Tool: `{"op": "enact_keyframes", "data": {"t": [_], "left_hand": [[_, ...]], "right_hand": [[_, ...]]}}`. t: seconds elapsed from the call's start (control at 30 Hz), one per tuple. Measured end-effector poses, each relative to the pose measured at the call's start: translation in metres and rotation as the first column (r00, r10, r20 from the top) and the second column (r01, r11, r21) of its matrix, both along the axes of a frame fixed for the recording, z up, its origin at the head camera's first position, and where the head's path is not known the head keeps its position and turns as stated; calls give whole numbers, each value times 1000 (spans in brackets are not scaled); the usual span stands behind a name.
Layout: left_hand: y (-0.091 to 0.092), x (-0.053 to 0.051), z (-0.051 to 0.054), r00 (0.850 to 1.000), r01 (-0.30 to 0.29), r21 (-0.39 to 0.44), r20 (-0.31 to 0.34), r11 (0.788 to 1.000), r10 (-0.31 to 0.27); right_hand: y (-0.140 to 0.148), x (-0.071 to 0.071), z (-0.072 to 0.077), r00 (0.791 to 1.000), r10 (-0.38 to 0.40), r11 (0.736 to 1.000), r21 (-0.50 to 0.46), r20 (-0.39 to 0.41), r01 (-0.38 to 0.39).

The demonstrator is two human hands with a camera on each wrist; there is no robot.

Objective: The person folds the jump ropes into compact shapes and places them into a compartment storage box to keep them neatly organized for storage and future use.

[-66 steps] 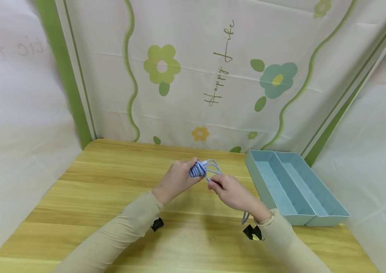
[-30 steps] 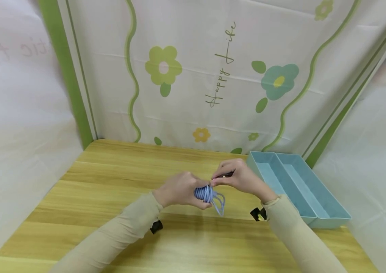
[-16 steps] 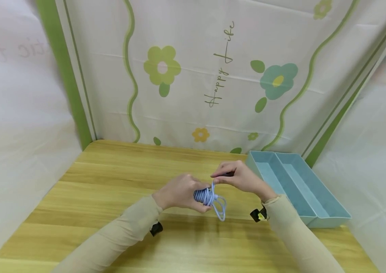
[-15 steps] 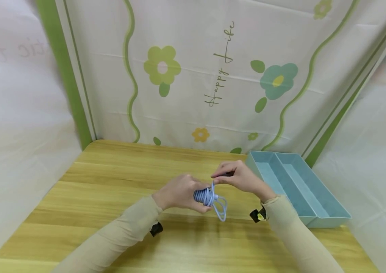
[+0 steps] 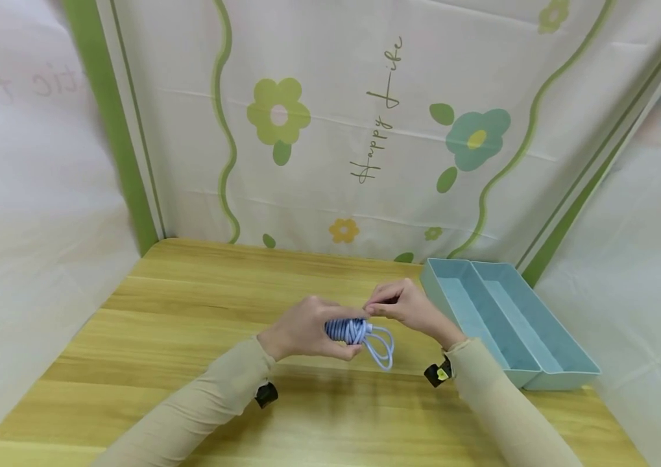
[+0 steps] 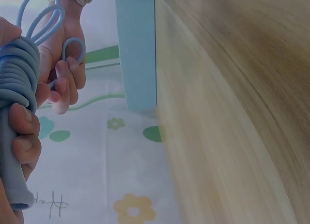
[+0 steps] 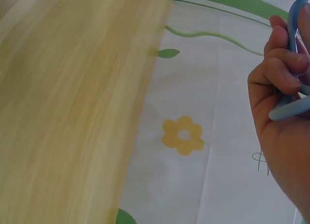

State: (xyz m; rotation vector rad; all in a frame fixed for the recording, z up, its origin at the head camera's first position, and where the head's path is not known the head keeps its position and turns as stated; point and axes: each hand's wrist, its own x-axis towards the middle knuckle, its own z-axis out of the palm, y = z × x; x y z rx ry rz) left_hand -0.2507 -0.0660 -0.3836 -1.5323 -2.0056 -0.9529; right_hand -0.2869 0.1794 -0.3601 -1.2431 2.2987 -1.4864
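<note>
A blue jump rope (image 5: 349, 331) is wound in tight coils, and two loops of cord stick out at its right end in the head view. My left hand (image 5: 305, 328) grips the bundle, fingers round it. In the left wrist view a smooth grey-blue handle (image 6: 11, 161) comes out below the coils, with fingertips curled against it. My right hand (image 5: 410, 310) pinches a stretch of the cord close to the left hand's fingertips. A piece of cord (image 7: 293, 109) bends through the right hand's curled fingers in the right wrist view. The cord's tip is hidden.
Two long light-blue trays (image 5: 531, 371) stand side by side at the table's right. The wooden table (image 5: 190, 305) ends at a white flowered curtain (image 5: 318, 188) behind. Curtains also hang at both sides.
The right hand has moved from the bundle's lower right to its upper right. Over the last half second a raised cord strand was drawn down near the left fingertips. The bundle tilted slightly.
</note>
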Motion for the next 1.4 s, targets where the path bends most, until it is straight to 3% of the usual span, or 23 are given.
{"op": "enact_keyframes", "data": {"t": [0.23,0.33,0.47,0.57,0.7,0.83,1.0,1.13,1.27,1.4], "left_hand": [[2,-3,2,995,43,82,87,996,-50],[2,-6,2,992,21,152,118,988,-39],[1,-10,2,983,-103,255,171,962,60],[-1,-11,1,962,-208,285,233,936,142],[-2,-10,0,924,-323,222,285,920,255],[-3,-9,1,894,-397,137,283,908,348],[-5,-10,3,891,-374,67,304,925,338],[-7,-10,4,892,-355,64,323,932,318],[-7,-10,4,903,-367,100,276,925,329],[-7,-10,4,907,-401,132,194,907,373]], "right_hand": [[13,-14,-16,997,55,998,35,46,-57],[14,-14,-20,998,51,998,44,48,-53],[12,-8,-26,997,-23,998,52,70,19],[6,0,-30,995,-64,996,69,79,59],[-2,13,-31,997,-62,993,100,36,58],[-9,22,-26,997,-60,988,137,-38,64],[-11,27,-23,994,-87,982,161,-68,97],[-10,30,-23,993,-115,985,123,-42,119],[-9,33,-26,987,-158,987,30,24,157],[-8,36,-28,968,-238,969,-50,79,243]]}}
